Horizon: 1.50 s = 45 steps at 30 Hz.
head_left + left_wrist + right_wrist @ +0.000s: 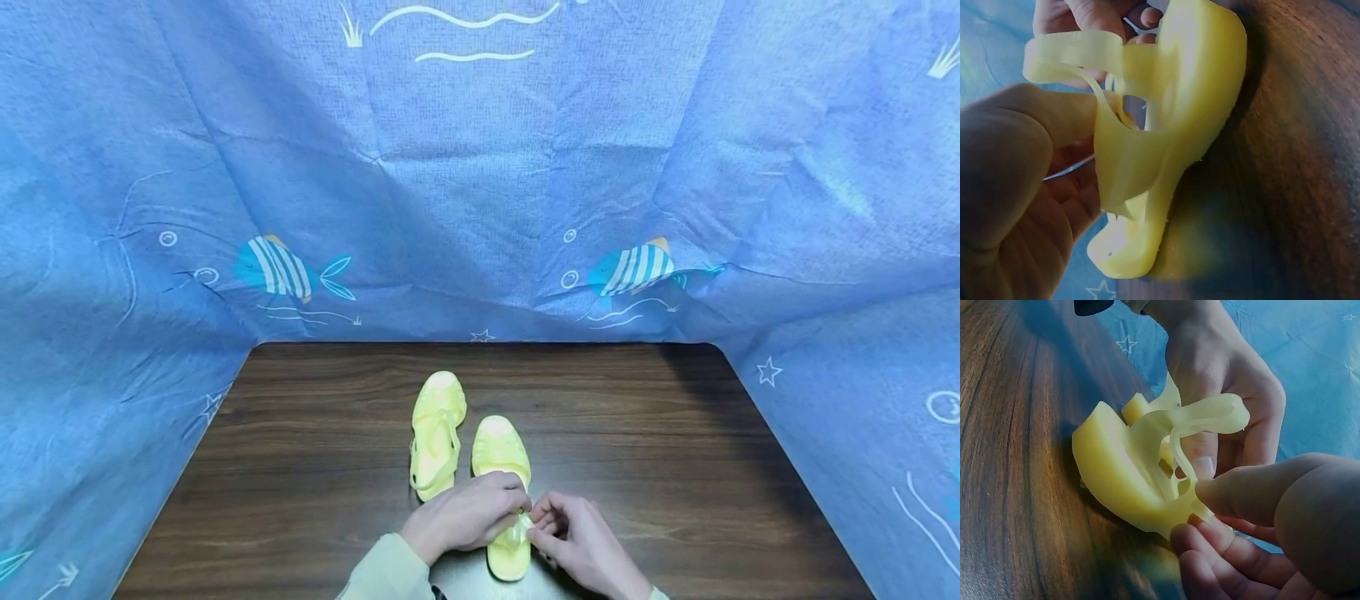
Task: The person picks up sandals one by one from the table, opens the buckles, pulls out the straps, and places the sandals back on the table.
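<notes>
A pair of pale yellow jelly sandals lies on the table, toes pointing away from me. Over the nearer, right-hand sandal [500, 446] both hands meet at its ankle strap [1072, 53], which stands up in a loop above the heel. My left hand [472, 510] reaches across from the left and pinches the strap, its thumb against the inner side. From the right, my right hand [581, 537] pinches the strap's side part between thumb and fingers [1229, 494]. The fastening is partly hidden by the fingers. The other sandal [438, 400] stands untouched, further left and slightly farther off.
The dark wood-grain table [637, 433] extends on both sides of the sandals. A blue cloth [480, 208] with fish and star prints hangs behind it and along both sides. A dark band [1092, 305] is on the left wrist.
</notes>
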{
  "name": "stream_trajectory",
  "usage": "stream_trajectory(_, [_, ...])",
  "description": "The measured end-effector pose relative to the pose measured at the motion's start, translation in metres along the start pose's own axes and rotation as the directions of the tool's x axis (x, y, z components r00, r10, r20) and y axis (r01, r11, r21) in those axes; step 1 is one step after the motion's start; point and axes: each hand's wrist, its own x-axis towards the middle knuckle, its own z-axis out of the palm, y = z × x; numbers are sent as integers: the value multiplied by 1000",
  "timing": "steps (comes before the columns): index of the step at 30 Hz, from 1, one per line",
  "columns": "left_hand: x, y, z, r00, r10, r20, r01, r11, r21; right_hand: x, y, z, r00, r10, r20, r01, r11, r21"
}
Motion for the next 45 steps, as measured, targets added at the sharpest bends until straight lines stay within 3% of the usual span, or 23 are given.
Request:
stream_trajectory(7, [-3,-5,5,1000,-2,1,2,991,-137,-5,2,1,999,24,-26,-23,999,41])
stream_trajectory(21, [3,-16,0,999,53,-8,-53,968,-246,-3,1,1,995,64,-76,-63,998,15])
stream_trajectory(27, [1,-18,0,1000,10,-7,-12,958,-285,-2,1,5,984,-18,-176,14,1000,-22])
stream_trajectory(35, [0,-16,1,999,20,-31,-28,957,-288,-1,6,13,946,-155,-285,132,986,-99])
stream_trajectory(45, [1,-14,3,998,26,-52,-40,956,-292,2,4,16,940,-162,-301,136,985,-106])
